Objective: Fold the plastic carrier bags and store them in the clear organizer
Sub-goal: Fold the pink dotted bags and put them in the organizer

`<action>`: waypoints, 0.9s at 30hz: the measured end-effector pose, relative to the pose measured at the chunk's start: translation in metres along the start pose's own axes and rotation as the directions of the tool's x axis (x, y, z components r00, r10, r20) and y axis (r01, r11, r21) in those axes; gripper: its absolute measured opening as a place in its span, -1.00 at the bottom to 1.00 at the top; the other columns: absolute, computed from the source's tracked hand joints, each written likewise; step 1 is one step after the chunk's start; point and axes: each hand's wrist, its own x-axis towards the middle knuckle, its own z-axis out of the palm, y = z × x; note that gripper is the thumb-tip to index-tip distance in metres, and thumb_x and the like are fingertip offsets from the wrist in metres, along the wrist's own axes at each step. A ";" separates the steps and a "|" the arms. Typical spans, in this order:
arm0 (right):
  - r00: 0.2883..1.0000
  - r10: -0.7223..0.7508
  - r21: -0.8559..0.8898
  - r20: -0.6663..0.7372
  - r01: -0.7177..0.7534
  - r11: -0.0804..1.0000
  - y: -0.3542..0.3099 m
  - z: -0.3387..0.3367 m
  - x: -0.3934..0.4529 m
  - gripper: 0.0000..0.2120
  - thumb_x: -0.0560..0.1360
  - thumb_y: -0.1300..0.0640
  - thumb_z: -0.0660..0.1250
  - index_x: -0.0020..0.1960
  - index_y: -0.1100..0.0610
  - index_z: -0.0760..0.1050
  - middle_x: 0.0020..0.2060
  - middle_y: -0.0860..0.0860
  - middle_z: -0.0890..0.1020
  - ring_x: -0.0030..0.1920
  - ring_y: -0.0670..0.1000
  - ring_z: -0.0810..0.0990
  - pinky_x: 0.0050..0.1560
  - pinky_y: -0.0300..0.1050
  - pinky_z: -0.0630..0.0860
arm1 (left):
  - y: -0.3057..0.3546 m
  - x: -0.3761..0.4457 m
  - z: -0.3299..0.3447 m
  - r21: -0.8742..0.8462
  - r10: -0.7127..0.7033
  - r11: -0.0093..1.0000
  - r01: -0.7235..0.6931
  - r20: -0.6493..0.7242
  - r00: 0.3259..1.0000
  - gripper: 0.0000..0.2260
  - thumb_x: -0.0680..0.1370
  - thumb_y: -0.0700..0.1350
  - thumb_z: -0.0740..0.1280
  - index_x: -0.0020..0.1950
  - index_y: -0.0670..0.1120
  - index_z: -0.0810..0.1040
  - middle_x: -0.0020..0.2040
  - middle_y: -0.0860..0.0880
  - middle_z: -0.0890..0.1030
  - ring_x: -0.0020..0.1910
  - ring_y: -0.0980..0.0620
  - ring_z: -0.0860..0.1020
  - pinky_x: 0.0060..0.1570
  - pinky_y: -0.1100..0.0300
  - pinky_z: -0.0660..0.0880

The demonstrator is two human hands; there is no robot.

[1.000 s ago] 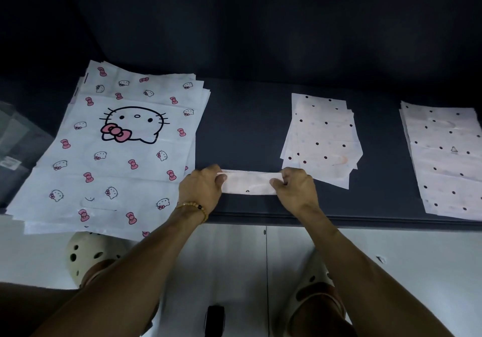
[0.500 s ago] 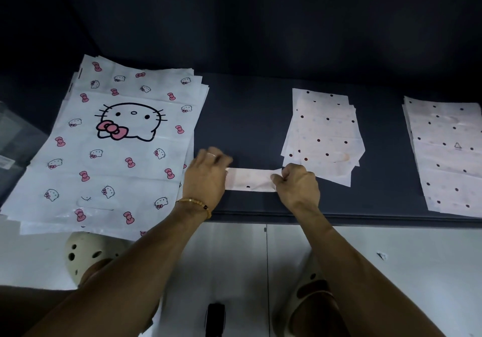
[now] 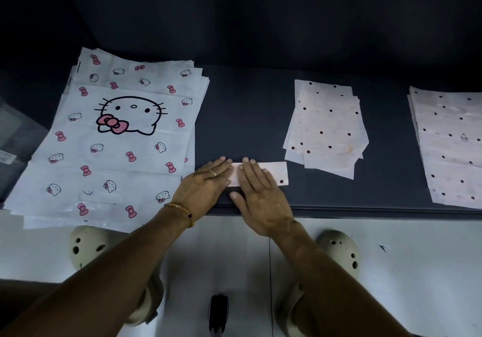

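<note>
Head view: both my hands, left (image 3: pixel 206 182) and right (image 3: pixel 257 193), press flat with straight fingers on a folded bag strip (image 3: pixel 273 175) near the dark counter (image 3: pixel 247 117) edge. Cat-print bags (image 3: pixel 117 141) lie left, dotted bags (image 3: pixel 328 130) right; white floor (image 3: pixel 417 258) below.

A plain indoor packing or sorting spot, dimly lit.
Stacks of printed carrier bags (image 3: pixel 112 138) lie sorted on a dark bench (image 3: pixel 242 117) above a pale tiled floor (image 3: pixel 417 258).
</note>
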 end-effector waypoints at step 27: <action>0.978 -0.011 -0.094 -0.209 -0.009 0.996 0.015 -0.028 -0.037 -0.63 0.34 0.19 0.40 0.14 0.14 0.59 0.13 0.03 0.61 0.16 0.16 0.53 0.08 0.07 0.44 | 0.040 -0.040 -0.019 0.027 -0.019 0.999 0.019 0.006 1.000 -0.84 0.44 -0.22 0.44 0.01 -0.14 0.67 0.00 -0.05 0.66 -0.03 -0.12 0.57 -0.17 0.01 0.61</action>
